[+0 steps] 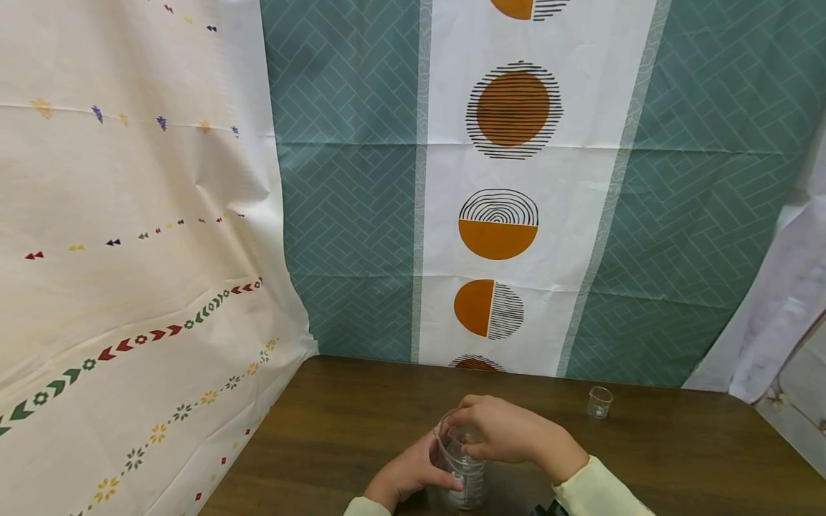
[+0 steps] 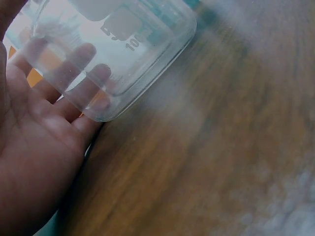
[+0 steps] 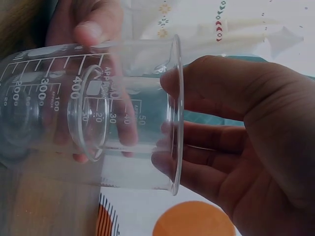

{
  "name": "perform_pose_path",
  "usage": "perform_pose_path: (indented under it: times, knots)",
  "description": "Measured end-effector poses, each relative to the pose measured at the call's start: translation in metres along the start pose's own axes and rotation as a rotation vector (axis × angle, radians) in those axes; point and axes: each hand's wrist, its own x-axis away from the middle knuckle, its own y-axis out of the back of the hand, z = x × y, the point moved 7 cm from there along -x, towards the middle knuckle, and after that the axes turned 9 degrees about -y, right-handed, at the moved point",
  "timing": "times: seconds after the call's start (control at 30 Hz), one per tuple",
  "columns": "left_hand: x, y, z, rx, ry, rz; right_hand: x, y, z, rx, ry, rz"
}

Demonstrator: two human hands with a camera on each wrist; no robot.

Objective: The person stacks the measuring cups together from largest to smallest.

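A large glass beaker (image 1: 470, 489) stands slightly tilted over the table, and my left hand (image 1: 413, 469) grips it round the side. Through its clear wall, the left wrist view shows my fingers behind the glass. Nested inside, in the right wrist view, are a medium beaker (image 3: 78, 118) with its rim about halfway up and a small beaker (image 3: 123, 115) marked to 50. My right hand (image 1: 506, 430) reaches into the large beaker's mouth, its thumb and fingers (image 3: 211, 78) pinching the small beaker near its top. The exact contact is blurred by overlapping glass.
Another small glass beaker (image 1: 600, 403) stands at the back right of the brown wooden table (image 1: 361, 408). Patterned cloths hang behind the table (image 1: 355, 215) and along its left side (image 1: 161, 301). A dark object (image 1: 550, 509) shows beneath the right wrist.
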Motion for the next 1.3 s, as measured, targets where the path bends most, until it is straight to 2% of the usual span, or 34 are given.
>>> perform_pose_path:
  times: [0.33, 0.7, 1.0, 1.3]
  knots:
    - [-0.003, -0.002, -0.001, 0.052, -0.067, 0.054, 0.001, -0.003, -0.002, 0.000, -0.018, 0.014]
    - [-0.004, -0.002, -0.001, 0.057, -0.053, 0.049, 0.000, -0.006, -0.001, 0.012, -0.008, 0.018]
    - [-0.004, 0.000, 0.000, 0.003, -0.063, 0.060, -0.001, -0.008, -0.002, 0.009, -0.002, 0.024]
    - [-0.003, -0.001, -0.001, 0.024, -0.047, 0.043, -0.003, -0.011, -0.004, 0.018, -0.004, 0.030]
